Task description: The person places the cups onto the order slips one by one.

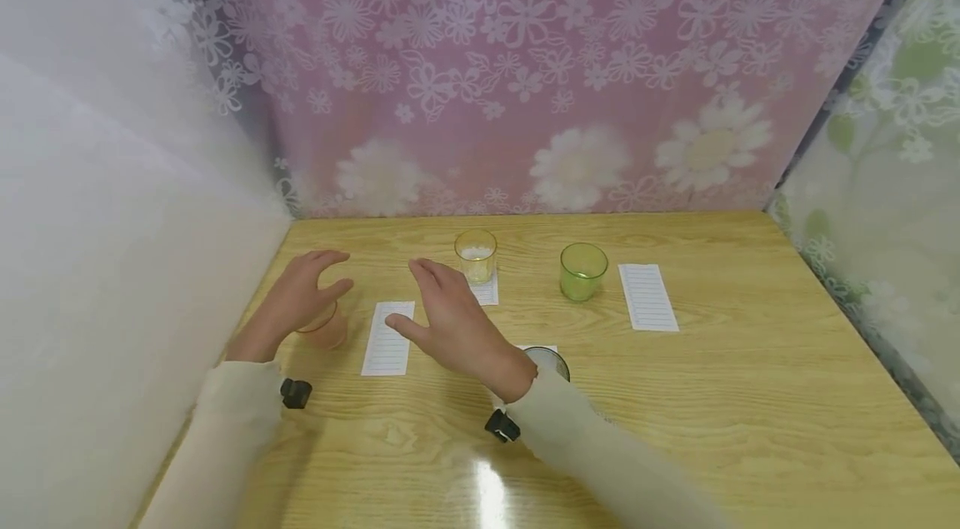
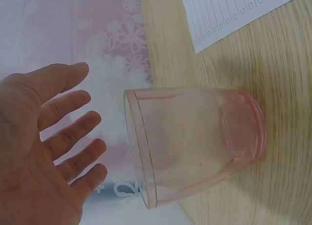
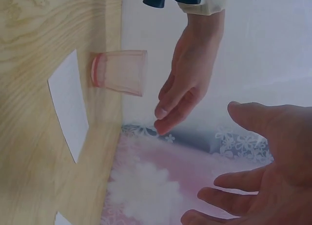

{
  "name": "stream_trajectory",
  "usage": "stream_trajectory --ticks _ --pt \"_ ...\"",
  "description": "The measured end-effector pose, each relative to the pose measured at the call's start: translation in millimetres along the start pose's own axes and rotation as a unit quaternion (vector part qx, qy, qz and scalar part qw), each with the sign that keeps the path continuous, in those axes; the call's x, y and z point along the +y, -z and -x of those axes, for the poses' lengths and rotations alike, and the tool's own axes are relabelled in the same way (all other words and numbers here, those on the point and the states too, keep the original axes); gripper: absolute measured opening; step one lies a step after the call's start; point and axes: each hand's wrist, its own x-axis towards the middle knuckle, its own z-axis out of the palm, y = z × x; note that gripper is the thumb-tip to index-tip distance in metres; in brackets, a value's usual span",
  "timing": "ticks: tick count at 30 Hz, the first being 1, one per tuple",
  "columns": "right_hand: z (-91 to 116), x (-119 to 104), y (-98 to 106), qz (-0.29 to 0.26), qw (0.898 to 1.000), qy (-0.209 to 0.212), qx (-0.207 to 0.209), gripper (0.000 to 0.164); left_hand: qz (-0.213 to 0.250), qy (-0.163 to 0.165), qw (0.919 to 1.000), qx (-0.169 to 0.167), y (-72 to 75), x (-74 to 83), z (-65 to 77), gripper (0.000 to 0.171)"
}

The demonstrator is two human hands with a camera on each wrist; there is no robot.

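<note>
My left hand (image 1: 302, 293) hovers over a pink clear cup (image 1: 327, 327), fingers loosely bent and holding nothing. In the left wrist view the pink cup (image 2: 195, 142) stands upright on the wood, apart from the fingertips. To its right my right hand (image 1: 459, 322) hangs in the air above a lined paper slip (image 1: 386, 350), thumb spread from the fingers, nothing in it. The right wrist view shows both hands above the table, with the pink cup (image 3: 121, 71) beside a paper slip (image 3: 69, 105).
A yellow glass (image 1: 476, 257) with whitish contents stands at the back by a slip. Right of it are a green glass (image 1: 582, 272) and another lined slip (image 1: 648, 297). A dark-rimmed glass (image 1: 551, 362) is partly hidden by my right forearm. A white wall (image 1: 112, 179) borders the left.
</note>
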Motion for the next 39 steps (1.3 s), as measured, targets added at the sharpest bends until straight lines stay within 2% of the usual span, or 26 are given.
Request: stream_trajectory --ticks 6,17,24,30,39 --pt "-2 0 -18 0.000 1.000 -0.010 -0.016 0.084 0.016 0.015 0.9997 -0.007 3.1 -7.2 6.5 0.059" --pt "-7 7 -46 0.009 0.999 -0.026 -0.031 0.085 0.035 0.022 0.9991 -0.011 1.2 -17.8 16.0 0.063" --pt "-10 15 -71 0.027 0.997 -0.038 -0.063 0.086 0.041 0.021 0.9987 -0.019 1.2 -21.7 19.8 0.065" --pt "-11 20 -80 0.045 0.996 -0.045 -0.068 0.085 0.043 0.008 0.9989 -0.017 0.3 -26.3 25.0 0.067" --pt "-14 28 -93 0.077 0.993 -0.052 -0.075 0.085 0.052 0.019 0.9980 -0.030 -4.7 -31.4 30.0 0.070"
